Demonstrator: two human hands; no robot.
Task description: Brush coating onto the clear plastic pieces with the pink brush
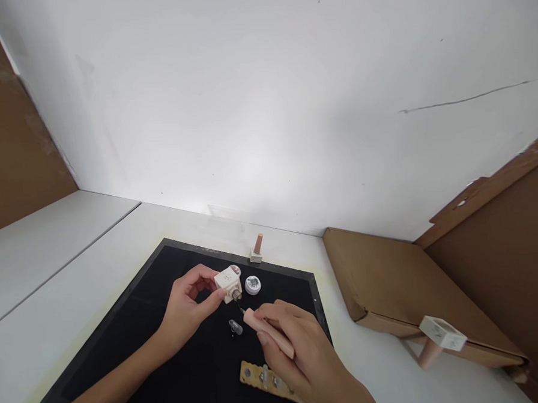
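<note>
My left hand [188, 305] pinches a white, cube-shaped nail polish bottle [227, 279] by its sides, tilted so that its uncapped neck points toward my right hand. Between the fingers of my right hand [299, 350] is a nail polish brush [269, 332] with a long pink cap for a handle. Its thin dark tip is close to the bottle's mouth; whether they touch, I cannot tell. Below the bottle lies a clear false nail [235, 327]. A wavy-edged yellow strip [247, 374] bearing several small pieces is partly covered by my right hand.
Beside the bottle is a small round white pot [252, 285], with another round pot [235, 270] partly behind it. A pink-capped bottle [256, 250] stands at the back edge of the black mat [183, 374]. On the right, a similar bottle [442, 333] sits against a cardboard box [399, 279].
</note>
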